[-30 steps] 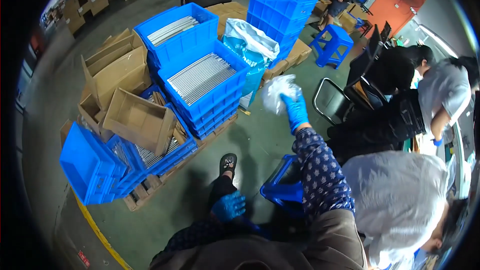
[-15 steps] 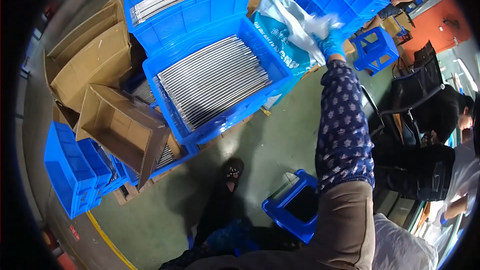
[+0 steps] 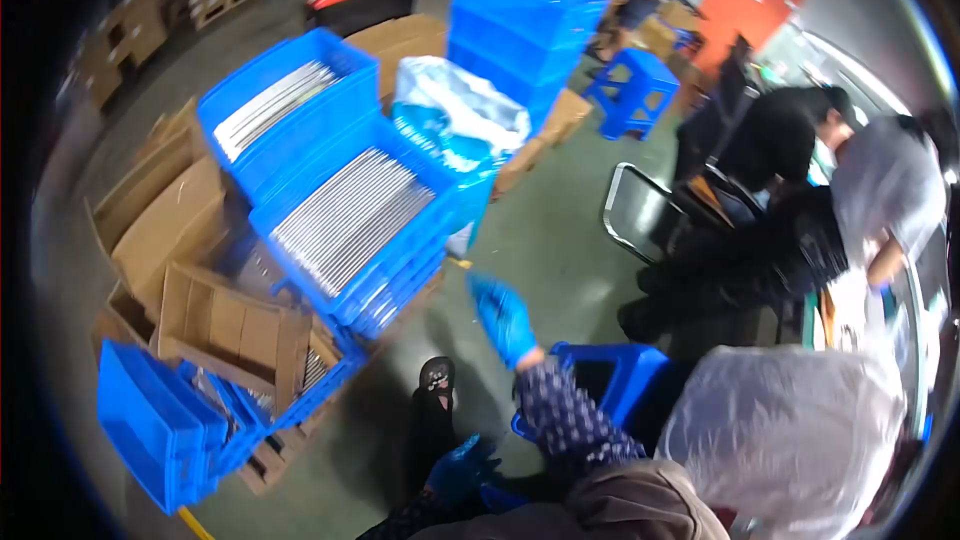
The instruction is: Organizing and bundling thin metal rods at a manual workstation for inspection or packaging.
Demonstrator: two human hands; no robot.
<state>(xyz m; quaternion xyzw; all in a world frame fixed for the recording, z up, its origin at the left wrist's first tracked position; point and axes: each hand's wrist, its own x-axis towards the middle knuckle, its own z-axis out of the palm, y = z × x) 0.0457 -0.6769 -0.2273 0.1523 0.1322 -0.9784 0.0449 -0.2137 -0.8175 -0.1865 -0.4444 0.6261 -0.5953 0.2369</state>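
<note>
My right hand, in a blue glove, hangs over the green floor just right of a stack of blue crates filled with silvery metal strips. Its fingers are spread and nothing is in it. My left hand, also blue-gloved, rests low near my knee with loosely spread fingers and holds nothing. A blue bin lined with a crumpled clear plastic bag stands behind the crates. My black sandal shows on the floor below my right hand.
Open cardboard boxes and empty blue crates sit at the left on a wooden pallet. Blue plastic stools stand behind and under me. People in dark and white clothing work at the right beside a metal chair frame.
My right hand has pulled back from the plastic-lined bin toward me and is empty; the crumpled plastic it carried a second ago is gone from it. The view swung back.
</note>
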